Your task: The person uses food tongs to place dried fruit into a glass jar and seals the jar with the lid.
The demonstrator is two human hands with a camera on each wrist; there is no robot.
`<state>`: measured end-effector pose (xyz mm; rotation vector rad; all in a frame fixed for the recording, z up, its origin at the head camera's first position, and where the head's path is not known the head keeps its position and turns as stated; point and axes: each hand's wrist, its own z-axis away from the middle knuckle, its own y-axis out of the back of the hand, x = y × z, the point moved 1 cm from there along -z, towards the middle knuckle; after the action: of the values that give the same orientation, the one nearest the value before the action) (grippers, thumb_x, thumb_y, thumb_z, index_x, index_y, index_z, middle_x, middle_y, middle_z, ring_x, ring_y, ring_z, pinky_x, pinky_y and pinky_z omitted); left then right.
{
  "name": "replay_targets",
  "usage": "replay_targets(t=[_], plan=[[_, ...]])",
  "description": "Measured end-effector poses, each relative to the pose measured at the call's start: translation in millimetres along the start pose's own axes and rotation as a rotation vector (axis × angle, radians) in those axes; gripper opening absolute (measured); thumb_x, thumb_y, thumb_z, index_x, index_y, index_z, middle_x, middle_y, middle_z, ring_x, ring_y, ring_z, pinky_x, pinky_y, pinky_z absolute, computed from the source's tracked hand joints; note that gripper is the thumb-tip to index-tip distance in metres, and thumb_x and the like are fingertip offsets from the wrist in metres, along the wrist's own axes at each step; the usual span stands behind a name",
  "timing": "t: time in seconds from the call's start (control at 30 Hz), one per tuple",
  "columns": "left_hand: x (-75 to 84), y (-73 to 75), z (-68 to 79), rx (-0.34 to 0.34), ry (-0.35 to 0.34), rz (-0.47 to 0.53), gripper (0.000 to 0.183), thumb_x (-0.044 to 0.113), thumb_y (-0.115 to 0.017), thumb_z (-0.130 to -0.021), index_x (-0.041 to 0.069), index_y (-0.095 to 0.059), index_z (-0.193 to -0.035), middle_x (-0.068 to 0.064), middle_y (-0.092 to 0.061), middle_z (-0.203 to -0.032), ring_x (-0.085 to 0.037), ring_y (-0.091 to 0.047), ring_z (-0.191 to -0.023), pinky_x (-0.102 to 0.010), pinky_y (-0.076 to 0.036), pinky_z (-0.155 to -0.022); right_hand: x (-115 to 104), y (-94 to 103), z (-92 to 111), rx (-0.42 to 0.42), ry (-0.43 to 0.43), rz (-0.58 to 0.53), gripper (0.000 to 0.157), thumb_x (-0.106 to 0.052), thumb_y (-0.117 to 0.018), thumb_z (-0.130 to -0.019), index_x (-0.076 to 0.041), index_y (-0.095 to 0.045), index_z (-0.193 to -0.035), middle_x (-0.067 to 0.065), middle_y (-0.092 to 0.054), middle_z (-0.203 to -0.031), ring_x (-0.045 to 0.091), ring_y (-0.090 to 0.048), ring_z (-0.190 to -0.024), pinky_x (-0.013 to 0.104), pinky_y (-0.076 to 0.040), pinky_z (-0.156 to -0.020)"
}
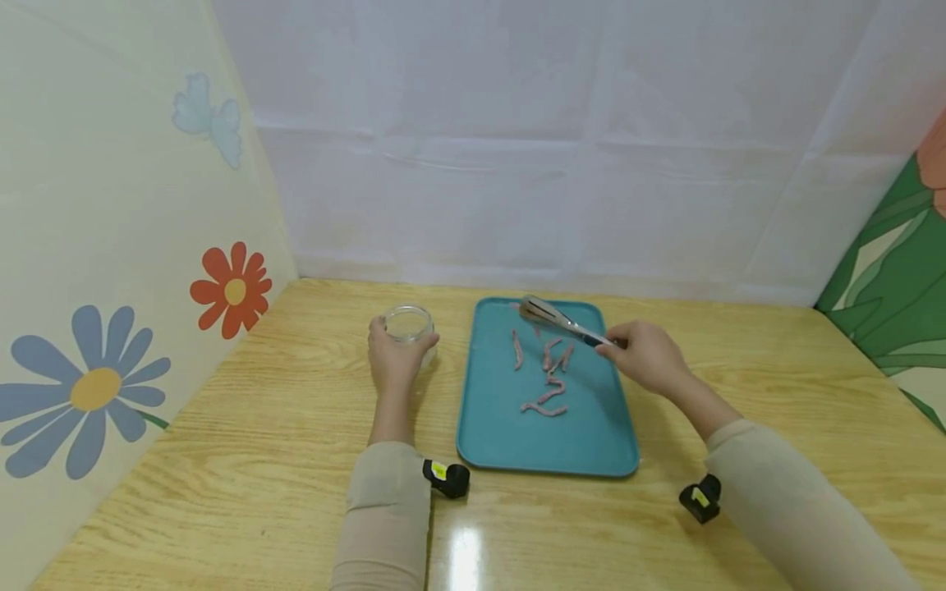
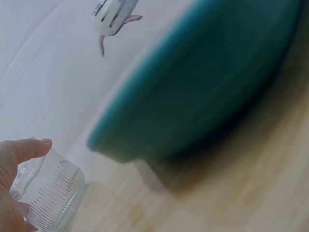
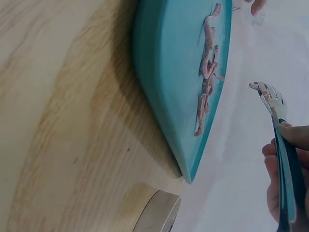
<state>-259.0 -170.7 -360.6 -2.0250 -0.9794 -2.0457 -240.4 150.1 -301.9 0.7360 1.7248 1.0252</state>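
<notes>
My left hand (image 1: 395, 353) grips a clear glass bowl (image 1: 409, 320) left of the tray, thumb and fingers round its sides. Ribbed glass shows beside the thumb in the left wrist view. My right hand (image 1: 650, 357) holds metal tongs (image 1: 550, 314) with dark handles over the upper part of the blue-green tray (image 1: 502, 443). The tongs' slotted ends pinch a pinkish worm-like strip (image 2: 102, 46), whose ends stick out. Several more such strips (image 1: 553, 394) lie loosely on the tray, some overlapping.
The tray and bowl stand on a wood-grain table (image 1: 310, 460). A round pale container (image 3: 157, 212) shows beyond the tray's corner in the right wrist view. White cloth (image 1: 473, 164) hangs along the back, and a flower-painted panel (image 1: 96, 246) borders the left side.
</notes>
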Motion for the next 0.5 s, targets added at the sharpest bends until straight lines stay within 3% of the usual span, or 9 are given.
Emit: replay_targets(t=[0.33,0.5], plan=[[0.8,0.4,0.4,-0.004,0.008,0.003,0.092,0.032,-0.075,-0.064,0.008,-0.020,-0.134,-0.017,-0.030,-0.131,-0.035,-0.029,-0.117,-0.048,-0.027,-0.092,-25,-1.2,-11,0.019,0.000,-0.027,0.021,-0.021,-0.057,-0.084,-0.003,-0.064,-0.090,0.003,-0.045,-0.055,0.014,-0.035,-0.046,0.026,-0.028,-0.041],[0.5,0.4,0.2,-0.005,0.011,0.004,0.092,0.032,-0.075,-0.064,0.008,-0.020,-0.134,-0.017,-0.029,-0.132,-0.035,-0.028,-0.118,-0.048,-0.026,-0.093,-36,-5.7,-18,0.037,0.016,-0.015,0.021,-0.023,-0.058,-0.083,-0.004,-0.065,-0.089,0.001,-0.043,-0.054,0.014,-0.034,-0.046,0.026,-0.026,-0.041]])
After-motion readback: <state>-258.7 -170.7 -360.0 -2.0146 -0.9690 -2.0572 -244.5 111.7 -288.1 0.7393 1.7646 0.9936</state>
